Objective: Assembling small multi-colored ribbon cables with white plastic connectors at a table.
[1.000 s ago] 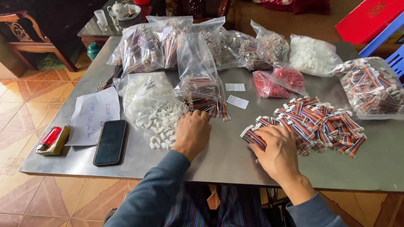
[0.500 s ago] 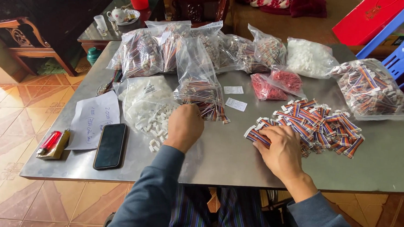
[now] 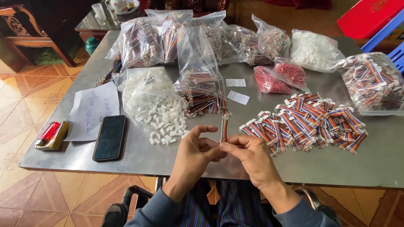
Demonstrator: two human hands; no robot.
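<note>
My right hand pinches a short multicoloured ribbon cable upright near the table's front edge. My left hand meets it fingertip to fingertip at the cable's lower end; whether it holds a small white connector I cannot tell. A loose pile of white plastic connectors lies just left of the hands, spilling from a clear bag. To the right spreads a heap of finished striped cables with white ends.
On the steel table: several clear bags of cables at the back, two bags of red parts, a bag of white parts, paper slips, a handwritten sheet, a black phone, a red lighter on a small box. Blue chair at right.
Both hands lifted off the piles and came together at the table's front middle. The right hand now holds up one cable; the left left the white connectors.
</note>
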